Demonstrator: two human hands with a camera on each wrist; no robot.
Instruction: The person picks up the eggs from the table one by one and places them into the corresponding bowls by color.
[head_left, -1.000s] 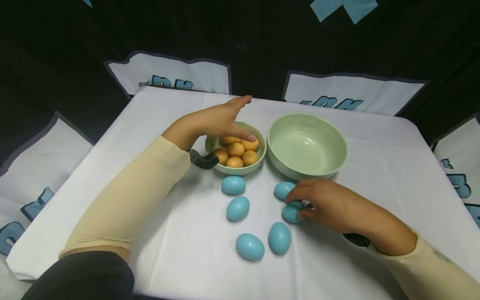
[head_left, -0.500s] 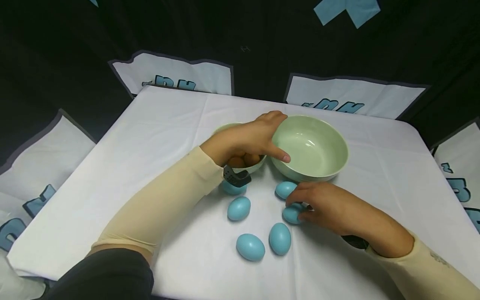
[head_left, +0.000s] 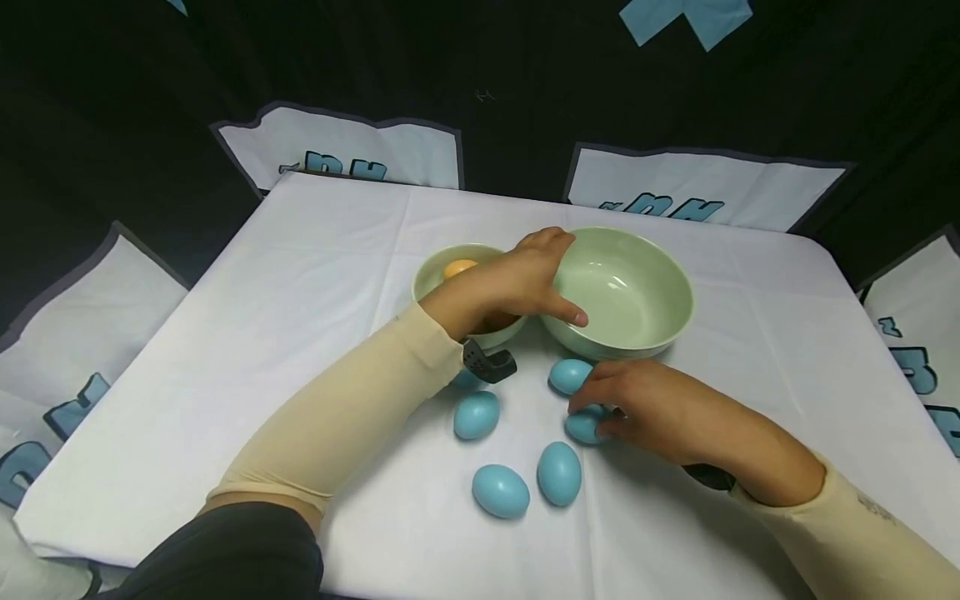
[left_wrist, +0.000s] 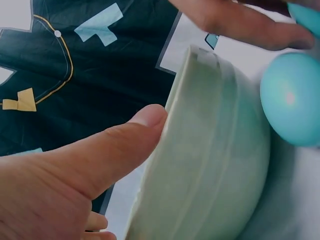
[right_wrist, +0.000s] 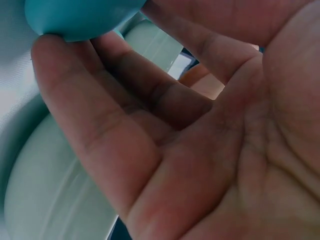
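Observation:
My right hand (head_left: 652, 412) pinches a blue egg (head_left: 583, 425) lying on the white cloth, and covers part of it. In the right wrist view, the fingertips touch that blue egg (right_wrist: 80, 17) from below. My left hand (head_left: 536, 271) rests at the left rim of the large light-green bowl (head_left: 626, 292). In the left wrist view, the straight thumb of the left hand (left_wrist: 100, 155) meets the rim of the large bowl (left_wrist: 210, 150). Other blue eggs lie close by: one (head_left: 568, 377) before the bowl, one (head_left: 559, 473) nearer me.
Left of the large bowl stands a smaller green bowl (head_left: 423, 279) with orange eggs (head_left: 459, 267), mostly hidden by my left forearm. More blue eggs lie on the cloth: one (head_left: 477, 415) and another (head_left: 500, 492). A black curtain hangs behind the table (head_left: 300, 250).
My left hand has moved right, from above the small bowl to the left rim of the large bowl. My right hand has kept its place at the blue egg.

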